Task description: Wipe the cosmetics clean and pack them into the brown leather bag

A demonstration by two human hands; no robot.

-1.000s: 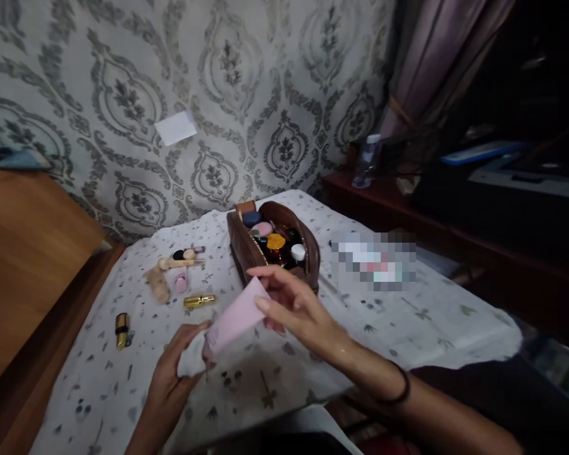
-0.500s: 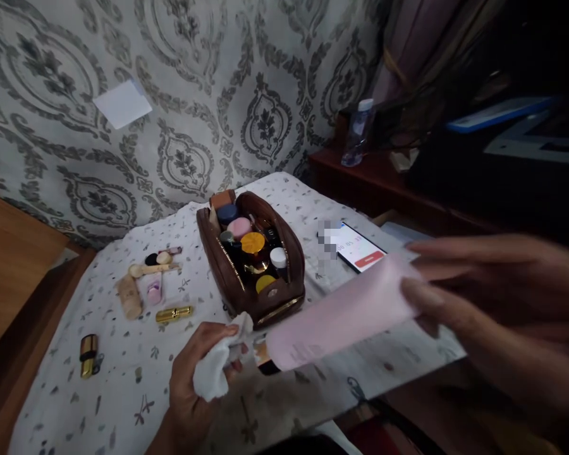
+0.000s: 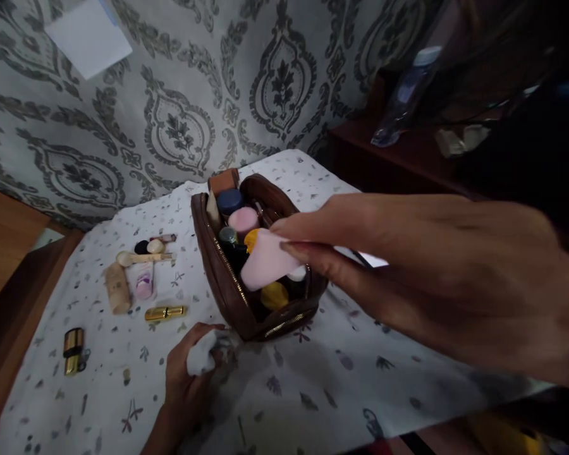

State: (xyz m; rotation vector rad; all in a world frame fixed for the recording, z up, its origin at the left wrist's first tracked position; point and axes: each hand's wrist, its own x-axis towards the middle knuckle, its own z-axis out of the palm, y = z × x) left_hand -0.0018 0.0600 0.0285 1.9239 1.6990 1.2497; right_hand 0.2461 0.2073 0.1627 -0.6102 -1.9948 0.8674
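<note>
Between thumb and fingers, my right hand [image 3: 436, 272] pinches the end of a pink squeeze tube [image 3: 269, 259]. The tube points down into the open brown cosmetics bag [image 3: 208, 272], its lower end hidden among the contents. Inside the bag I see a dark blue lid [image 3: 230, 201], a pink lid [image 3: 243, 220], a yellow lid [image 3: 275, 295] and other containers. Lower down, near the bag's front corner, my left hand [image 3: 184, 373] is closed on a crumpled white wipe [image 3: 201, 352].
Left of the bag lie a gold lipstick tube [image 3: 165, 313], a black-and-gold tube [image 3: 73, 351], a beige bottle [image 3: 117, 288], a small pink-white tube [image 3: 144, 281] and a wooden-handled item [image 3: 152, 257]. A phone [image 3: 374, 260] is mostly behind my right hand. A water bottle [image 3: 406, 95] stands back right.
My right hand has carried the pink tube left, away from the wipe, and tipped it down into the bag. My left hand keeps the wipe and sits slightly lower left.
</note>
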